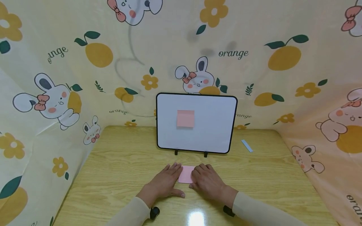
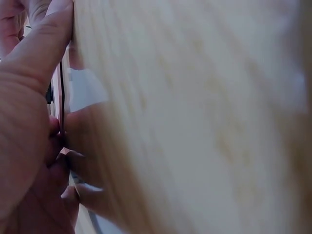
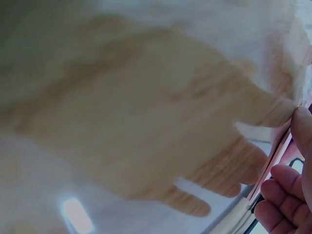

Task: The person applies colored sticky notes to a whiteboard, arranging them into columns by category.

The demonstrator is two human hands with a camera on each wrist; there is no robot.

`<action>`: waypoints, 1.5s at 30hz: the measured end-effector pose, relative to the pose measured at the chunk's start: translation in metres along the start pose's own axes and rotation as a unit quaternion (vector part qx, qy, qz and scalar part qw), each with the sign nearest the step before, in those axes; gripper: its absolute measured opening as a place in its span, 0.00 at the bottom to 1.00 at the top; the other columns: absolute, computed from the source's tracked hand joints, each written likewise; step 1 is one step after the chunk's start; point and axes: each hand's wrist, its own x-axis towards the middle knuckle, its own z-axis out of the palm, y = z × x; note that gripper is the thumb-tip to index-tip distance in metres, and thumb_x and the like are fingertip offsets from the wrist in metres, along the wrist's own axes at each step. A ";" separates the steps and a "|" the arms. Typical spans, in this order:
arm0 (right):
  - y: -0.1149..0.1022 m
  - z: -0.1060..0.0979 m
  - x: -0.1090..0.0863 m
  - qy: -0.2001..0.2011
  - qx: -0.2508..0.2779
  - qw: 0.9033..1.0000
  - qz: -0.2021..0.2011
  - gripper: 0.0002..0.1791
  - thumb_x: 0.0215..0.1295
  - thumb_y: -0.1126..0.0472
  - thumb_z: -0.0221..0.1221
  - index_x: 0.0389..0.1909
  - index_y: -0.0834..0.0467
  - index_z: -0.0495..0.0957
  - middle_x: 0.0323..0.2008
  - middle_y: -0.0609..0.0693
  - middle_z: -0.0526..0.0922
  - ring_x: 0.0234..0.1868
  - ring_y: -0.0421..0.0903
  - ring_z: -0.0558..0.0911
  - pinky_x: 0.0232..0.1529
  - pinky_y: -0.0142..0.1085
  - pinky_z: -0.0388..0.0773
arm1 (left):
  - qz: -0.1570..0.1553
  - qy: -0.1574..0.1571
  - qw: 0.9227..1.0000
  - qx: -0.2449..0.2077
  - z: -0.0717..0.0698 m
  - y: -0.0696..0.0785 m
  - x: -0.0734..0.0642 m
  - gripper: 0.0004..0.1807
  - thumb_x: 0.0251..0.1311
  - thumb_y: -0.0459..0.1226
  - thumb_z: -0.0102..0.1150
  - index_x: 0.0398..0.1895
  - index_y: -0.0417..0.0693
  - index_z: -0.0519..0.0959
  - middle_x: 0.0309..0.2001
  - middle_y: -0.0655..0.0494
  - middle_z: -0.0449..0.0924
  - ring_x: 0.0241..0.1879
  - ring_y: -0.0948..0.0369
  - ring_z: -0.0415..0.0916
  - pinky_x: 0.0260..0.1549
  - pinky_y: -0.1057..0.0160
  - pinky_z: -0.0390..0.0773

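Note:
A pink sticky note (image 1: 185, 174) lies flat on the wooden table, between both hands. My left hand (image 1: 163, 183) rests on the table with fingers straight, their tips along the note's left edge, thumb stretched out toward the right. At the note's right edge, my right hand (image 1: 207, 182) has its fingers curled and holds the paper there; the thumb is by the near right corner. The right wrist view shows curled fingers (image 3: 282, 197) low over the glossy surface. That side of the note is mostly hidden under the right hand.
Behind the hands a black-framed whiteboard (image 1: 209, 125) stands on small black feet. Another pink sticky note (image 1: 185, 119) is stuck on it. A light blue strip (image 1: 247, 146) lies on the table to the board's right. Patterned cloth (image 1: 169, 40) hangs around the table.

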 end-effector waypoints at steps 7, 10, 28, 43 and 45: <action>0.000 0.000 0.002 0.005 0.000 1.000 0.003 0.18 0.72 0.40 0.64 0.41 0.51 0.80 0.44 0.45 0.83 0.48 0.45 0.78 0.50 0.44 0.78 | -0.001 -0.001 1.000 -0.001 0.001 -0.002 0.000 0.61 0.59 0.72 0.62 0.84 0.42 0.56 0.85 0.48 0.53 0.85 0.52 0.48 0.83 0.48 0.52; 0.000 -0.001 0.003 0.007 0.004 1.000 0.003 0.17 0.71 0.41 0.65 0.41 0.51 0.80 0.44 0.45 0.83 0.48 0.45 0.78 0.49 0.44 0.78 | -0.003 -0.001 1.000 -0.003 0.001 -0.002 0.001 0.62 0.59 0.72 0.62 0.84 0.43 0.56 0.85 0.49 0.52 0.85 0.52 0.48 0.83 0.48 0.51; 0.004 -0.003 0.004 0.030 0.020 0.999 -0.018 0.07 0.74 0.52 0.63 0.38 0.50 0.84 0.42 0.44 0.86 0.47 0.45 0.80 0.49 0.43 0.78 | -0.006 -0.004 1.000 -0.012 0.003 -0.004 0.003 0.62 0.58 0.72 0.62 0.84 0.44 0.56 0.85 0.50 0.52 0.85 0.53 0.47 0.84 0.49 0.50; 0.000 -0.004 0.016 -0.019 -0.109 0.993 -0.051 0.19 0.70 0.42 0.64 0.47 0.53 0.81 0.48 0.47 0.84 0.50 0.48 0.78 0.57 0.47 0.78 | -0.007 -0.006 1.000 -0.024 0.002 -0.004 0.004 0.61 0.58 0.71 0.64 0.84 0.44 0.57 0.85 0.49 0.52 0.85 0.52 0.47 0.84 0.46 0.50; 0.000 -0.004 0.016 -0.022 -0.119 0.991 -0.054 0.19 0.71 0.41 0.63 0.47 0.53 0.81 0.48 0.47 0.84 0.51 0.48 0.79 0.57 0.48 0.79 | -0.006 -0.005 1.000 -0.024 0.001 -0.003 0.003 0.61 0.57 0.71 0.64 0.84 0.44 0.57 0.85 0.49 0.52 0.85 0.51 0.47 0.83 0.46 0.51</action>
